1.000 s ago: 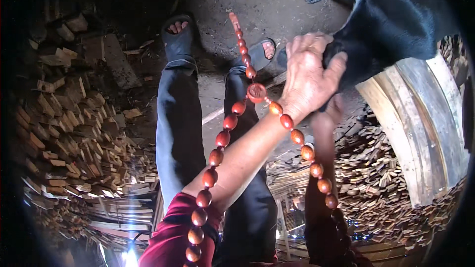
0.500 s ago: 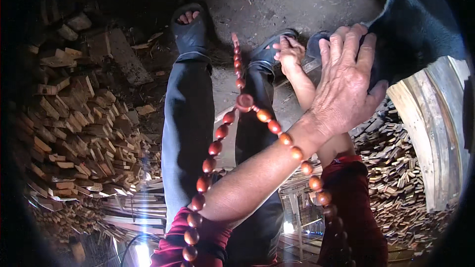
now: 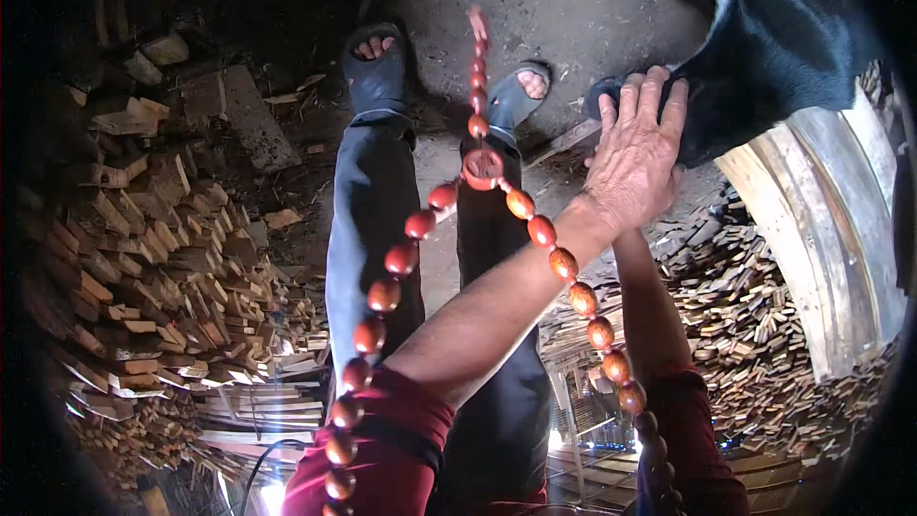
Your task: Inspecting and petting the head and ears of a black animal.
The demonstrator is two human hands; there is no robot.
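Observation:
A black, short-haired hide [image 3: 793, 57] hangs over a pale, curved wooden beam [image 3: 812, 220] at the right, with a narrow strip jutting out at its far side. My left hand [image 3: 635, 148] reaches across from the lower left, fingers stretched out flat, its fingertips at the hide's near-left edge. Beneath it my right forearm [image 3: 654, 296] comes up from the lower right and crosses under the left wrist. Most of my right hand [image 3: 592, 161] is hidden behind the left one, so its grip does not show.
A string of brown-red beads [image 3: 401, 258] hangs in front of my arms. My feet in dark sandals [image 3: 377, 76] stand on a dirt floor [image 3: 430, 0]. Split wood pieces [image 3: 143, 248] are heaped at the left, and more wood chips [image 3: 764, 325] lie under the beam.
My right hand has moved from beside my foot toward the hide, behind my left hand. The left hand has shifted slightly left and nearer, off the hide's upper part.

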